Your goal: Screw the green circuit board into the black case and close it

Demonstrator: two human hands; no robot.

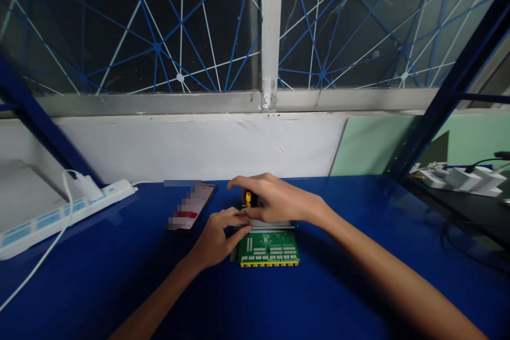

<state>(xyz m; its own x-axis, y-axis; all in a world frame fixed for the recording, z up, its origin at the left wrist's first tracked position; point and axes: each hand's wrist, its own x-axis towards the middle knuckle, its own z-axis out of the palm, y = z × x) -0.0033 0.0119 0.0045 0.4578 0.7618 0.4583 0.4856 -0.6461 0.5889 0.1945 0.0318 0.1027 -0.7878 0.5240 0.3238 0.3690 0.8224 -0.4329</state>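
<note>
A green circuit board (pixel 274 241) lies flat on the blue table, with yellow connectors along its near edge and a grey metal strip (pixel 274 227) across its far part. My right hand (pixel 274 196) is above the board's far side, its fingers closed around a short yellow-and-black screwdriver handle (pixel 249 199). The screwdriver's tip is hidden behind the fingers. My left hand (pixel 221 234) is at the board's far left corner, thumb and fingertips drawn together just below the handle. Whatever lies between those fingertips is too small or covered to make out.
A phone (pixel 193 207) lies left of the board. Farther left, a white power strip (pixel 67 215) with a plugged-in charger (pixel 90 187) trails a cable. Another power strip (pixel 458 180) sits at the right, beyond a blue frame post (pixel 430 122). A wall and windows rise behind the blue table (pixel 119 255).
</note>
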